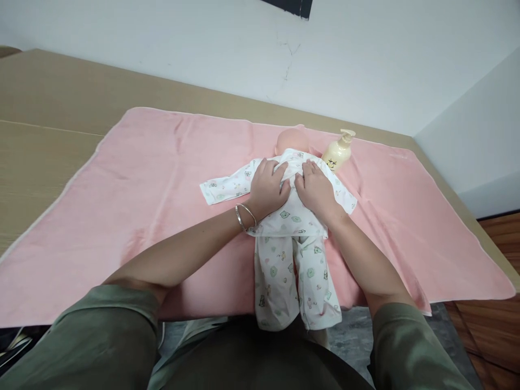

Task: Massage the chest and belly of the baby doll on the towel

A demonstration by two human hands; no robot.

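Note:
A baby doll lies face down on a pink blanket, its bare head toward the wall. It wears a white printed top and matching trousers, whose legs hang over the table's near edge. My left hand rests on the left side of the doll's upper back, fingers stretched out; two thin bangles circle that wrist. On the right side of the back lies my right hand, also flat with fingers extended. The thumbs point toward each other with a small gap between them.
A cream pump bottle stands on the blanket just right of the doll's head. The wooden table shows around the blanket and meets a white wall at the back. Wood-grained panels are at the right.

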